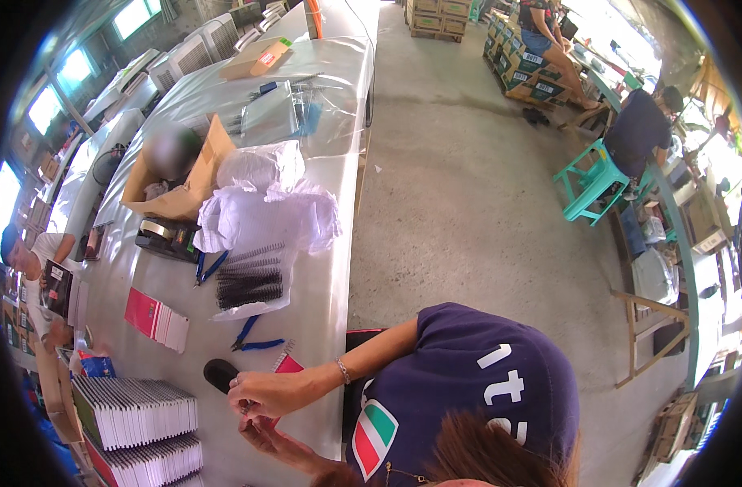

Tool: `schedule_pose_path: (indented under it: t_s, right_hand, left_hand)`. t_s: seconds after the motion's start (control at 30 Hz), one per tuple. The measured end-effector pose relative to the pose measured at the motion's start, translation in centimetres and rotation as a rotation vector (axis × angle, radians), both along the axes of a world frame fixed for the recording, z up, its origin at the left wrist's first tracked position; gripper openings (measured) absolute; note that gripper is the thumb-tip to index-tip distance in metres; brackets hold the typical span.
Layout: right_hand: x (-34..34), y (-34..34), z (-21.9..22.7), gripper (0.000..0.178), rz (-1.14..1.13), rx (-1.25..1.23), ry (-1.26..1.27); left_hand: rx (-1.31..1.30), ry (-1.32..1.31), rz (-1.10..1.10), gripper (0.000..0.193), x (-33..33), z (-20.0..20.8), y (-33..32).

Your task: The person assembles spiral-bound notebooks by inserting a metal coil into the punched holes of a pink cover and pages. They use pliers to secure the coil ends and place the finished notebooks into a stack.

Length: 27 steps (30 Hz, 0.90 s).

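My right hand (265, 393), with a bracelet at the wrist, is closed in a pinch over the table's near edge. Its fingertips meet those of my left hand (275, 442), just below it. Under the right wrist shows a small red spiral notebook (287, 363), partly hidden. Its red cover appears again between the hands, where my left fingers close on it. What the right fingertips pinch is too small to make out. A black oval object (220, 374) lies against the right hand. Blue-handled pliers (253, 334) rest just beyond, beside a pile of black spiral coils (250, 284).
Stacked spiral-bound books (140, 412) stand left of my hands. Farther off are red-covered pads (156, 318), a tape dispenser (166, 239), more pliers (210, 268), crumpled white wrapping (269, 211) and an open carton (200, 183). A co-worker (42, 268) stands across the table; others sit at right.
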State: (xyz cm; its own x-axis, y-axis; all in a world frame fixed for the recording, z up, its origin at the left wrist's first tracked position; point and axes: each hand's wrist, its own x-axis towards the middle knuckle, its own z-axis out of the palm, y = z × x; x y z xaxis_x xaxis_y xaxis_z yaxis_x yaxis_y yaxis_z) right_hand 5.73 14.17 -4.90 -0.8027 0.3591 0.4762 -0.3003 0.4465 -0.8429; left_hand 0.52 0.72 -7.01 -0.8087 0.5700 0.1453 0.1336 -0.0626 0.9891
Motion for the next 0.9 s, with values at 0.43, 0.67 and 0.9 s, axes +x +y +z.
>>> schedule_pose_path:
  t_s: [0.43,0.67,0.9]
  right_hand:
    - [1.0,0.7,2.9,0.016,0.123,-0.098,-0.152]
    - [-0.1,0.1,2.3,0.014,0.025,0.052,-0.049]
    - [-0.5,0.9,2.6,0.015,0.057,0.008,-0.057]
  left_hand:
    - [0.076,-0.04,-0.033,0.025,-1.0,-1.0,-1.3]
    - [0.123,-0.063,-0.045,0.024,-2.2,-1.4,-1.5]
    - [0.11,-0.026,-0.068,0.025,-2.9,0.0,-0.3]
